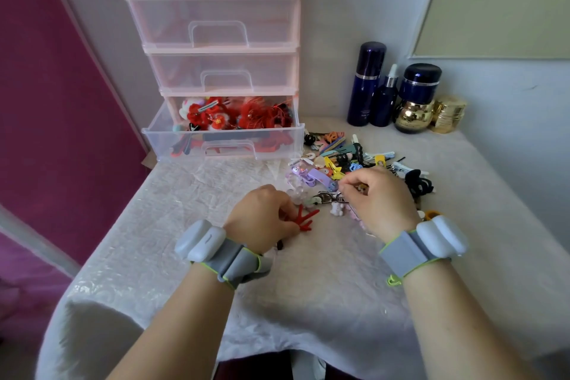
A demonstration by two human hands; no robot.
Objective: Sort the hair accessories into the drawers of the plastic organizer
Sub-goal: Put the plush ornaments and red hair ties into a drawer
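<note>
The organizer's (216, 49) bottom drawer (222, 139) stands open, full of red accessories. Your left hand (262, 216) grips a red branched clip (303, 219), prongs pointing up-right. Your right hand (379, 197) pinches something small at the pile (354, 157).

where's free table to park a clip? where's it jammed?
Bare cloth: left of the left hand, below the open bottom drawer; also the near strip between the wrists and the table edge. Crowded: the clip pile right of the drawer, and the bottles at the back right.
</note>
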